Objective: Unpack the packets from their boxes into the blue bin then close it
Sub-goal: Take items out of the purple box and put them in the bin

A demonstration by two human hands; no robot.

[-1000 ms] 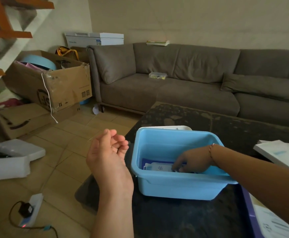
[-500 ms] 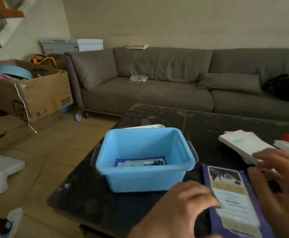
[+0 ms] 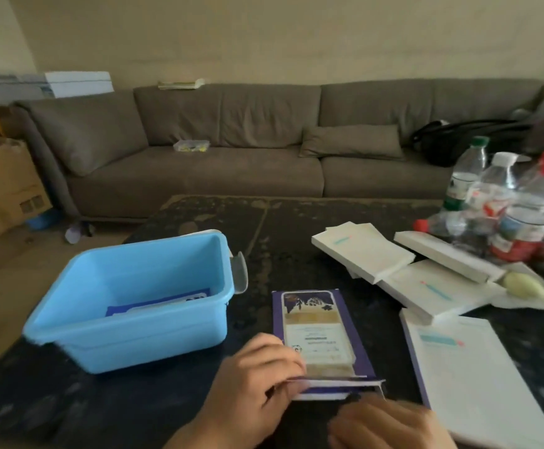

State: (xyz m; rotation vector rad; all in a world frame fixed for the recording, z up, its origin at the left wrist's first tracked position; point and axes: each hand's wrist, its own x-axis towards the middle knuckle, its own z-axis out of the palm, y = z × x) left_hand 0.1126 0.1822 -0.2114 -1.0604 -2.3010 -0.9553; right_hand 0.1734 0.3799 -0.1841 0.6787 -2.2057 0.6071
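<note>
The blue bin (image 3: 134, 332) sits open on the left of the dark table (image 3: 296, 228), with a purple-edged packet (image 3: 157, 304) flat on its bottom. A white lid (image 3: 199, 234) peeks out behind it. A purple box (image 3: 319, 335) lies flat to the bin's right. My left hand (image 3: 257, 390) grips the box's near left corner at its open flap. My right hand (image 3: 390, 426) is at the near end of the box, fingers curled at the opening. Several white boxes (image 3: 361, 251) lie on the right.
Several plastic water bottles (image 3: 516, 202) stand at the table's far right, with a pale yellow lump (image 3: 523, 288) on paper beside them. A grey sofa (image 3: 264, 150) runs behind the table. Cardboard boxes (image 3: 2, 189) stand on the floor at left.
My right hand left the bin and both hands came down to the purple box's near end. The view swung right, bringing the white boxes and bottles into sight.
</note>
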